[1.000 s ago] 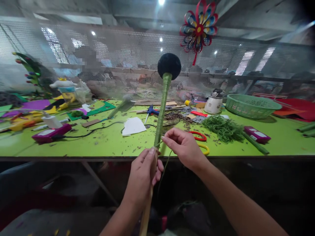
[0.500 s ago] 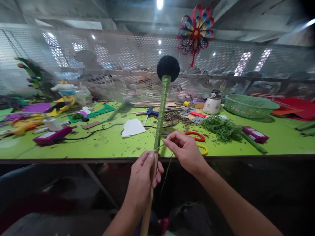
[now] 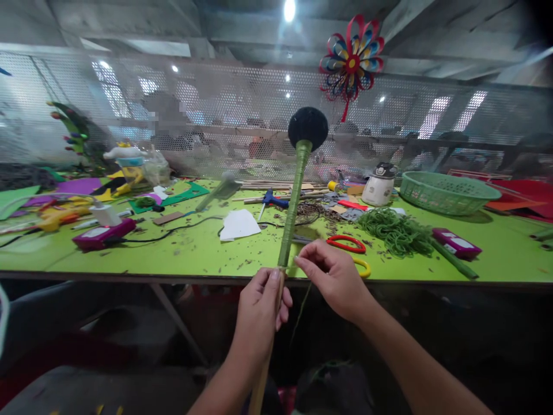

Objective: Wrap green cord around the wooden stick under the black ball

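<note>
My left hand (image 3: 261,302) is closed round a wooden stick (image 3: 262,377), held upright and tilted a little to the right. Green strand (image 3: 292,210) is wound tightly round the stick's upper part, from just above my fingers to a round black head (image 3: 308,128) at the top. My right hand (image 3: 334,279) pinches the loose green strand just right of the stick, and its tail (image 3: 301,311) hangs below the table edge. Behind my right hand lie scissors with red and yellow handles (image 3: 347,244).
On the green table (image 3: 151,259) are a blue glue gun (image 3: 274,199), white paper (image 3: 239,225), a heap of green strands (image 3: 393,232), purple boxes (image 3: 457,243), a green basket (image 3: 449,193) and a white jar (image 3: 378,185). A perforated screen (image 3: 242,95) stands behind.
The view has shifted, so everything sits slightly further right and lower. My right hand still pinches the strand close to the stick; my left hand keeps its hold.
</note>
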Motion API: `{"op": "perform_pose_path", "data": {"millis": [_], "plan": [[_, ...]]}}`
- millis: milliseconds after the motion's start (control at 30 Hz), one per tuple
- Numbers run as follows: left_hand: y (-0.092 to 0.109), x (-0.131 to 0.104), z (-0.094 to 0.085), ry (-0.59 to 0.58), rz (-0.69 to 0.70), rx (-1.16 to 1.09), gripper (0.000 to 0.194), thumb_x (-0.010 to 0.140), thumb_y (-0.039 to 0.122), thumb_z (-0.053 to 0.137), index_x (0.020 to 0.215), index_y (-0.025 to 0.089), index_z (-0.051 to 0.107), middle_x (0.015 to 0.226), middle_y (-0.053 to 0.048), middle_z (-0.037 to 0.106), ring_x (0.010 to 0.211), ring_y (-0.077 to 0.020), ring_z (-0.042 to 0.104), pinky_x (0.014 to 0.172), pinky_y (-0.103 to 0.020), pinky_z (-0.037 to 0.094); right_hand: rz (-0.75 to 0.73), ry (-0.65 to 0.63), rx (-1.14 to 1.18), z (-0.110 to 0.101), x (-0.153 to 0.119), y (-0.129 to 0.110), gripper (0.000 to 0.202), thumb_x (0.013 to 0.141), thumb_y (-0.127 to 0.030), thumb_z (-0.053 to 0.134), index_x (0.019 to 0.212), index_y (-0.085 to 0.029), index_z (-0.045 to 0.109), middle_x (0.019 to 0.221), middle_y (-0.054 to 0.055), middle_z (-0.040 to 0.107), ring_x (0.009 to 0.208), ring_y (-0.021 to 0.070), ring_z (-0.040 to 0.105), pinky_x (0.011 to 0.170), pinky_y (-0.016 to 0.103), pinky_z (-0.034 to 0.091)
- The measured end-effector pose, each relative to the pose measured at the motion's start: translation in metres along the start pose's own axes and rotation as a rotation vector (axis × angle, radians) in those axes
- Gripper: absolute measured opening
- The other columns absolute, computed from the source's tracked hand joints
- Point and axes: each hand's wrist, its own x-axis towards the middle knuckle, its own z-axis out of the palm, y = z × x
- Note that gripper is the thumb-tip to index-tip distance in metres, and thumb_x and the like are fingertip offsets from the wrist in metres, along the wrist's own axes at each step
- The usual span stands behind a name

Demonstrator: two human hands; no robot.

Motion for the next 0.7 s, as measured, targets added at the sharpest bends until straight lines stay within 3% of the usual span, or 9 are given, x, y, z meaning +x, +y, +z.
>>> {"op": "perform_pose_path", "data": {"millis": [133,233,700], "plan": [[-0.003,0.002,0.0,0.026,0.018,0.045,0.028,0.083,0.043,0.051,0.073,0.017,0.054,0.051,0.003,0.054,0.035,-0.0053,0.04,0.034,-0.014,0.026,-0.072,-0.133,-0.226,-0.009,-0.007,-0.006,0.009,0.085,-0.023,0.055,0.084,-0.018,0.062,0.063,-0.001,0.056,0.058,0.0128,0.049,0.056,0.024,0.037],[-0.007,0.004,-0.001,0.028,0.047,0.073,0.029,0.082,0.045,0.051,0.071,0.018,0.054,0.05,0.003,0.054,0.036,-0.0062,0.04,0.035,-0.015,0.027,-0.127,-0.172,-0.262,-0.012,-0.012,-0.009,0.012,0.086,-0.017,0.053,0.079,-0.018,0.063,0.073,0.003,0.063,0.068,0.015,0.056,0.063,0.026,0.04],[-0.013,0.005,-0.004,0.017,0.067,0.09,0.033,0.086,0.043,0.045,0.066,0.018,0.052,0.052,0.003,0.05,0.042,-0.0085,0.043,0.04,-0.018,0.033,-0.132,-0.139,-0.323,-0.001,-0.008,-0.011,0.013,0.085,-0.017,0.053,0.08,-0.018,0.065,0.071,0.004,0.066,0.065,0.0164,0.059,0.062,0.026,0.041]]}}
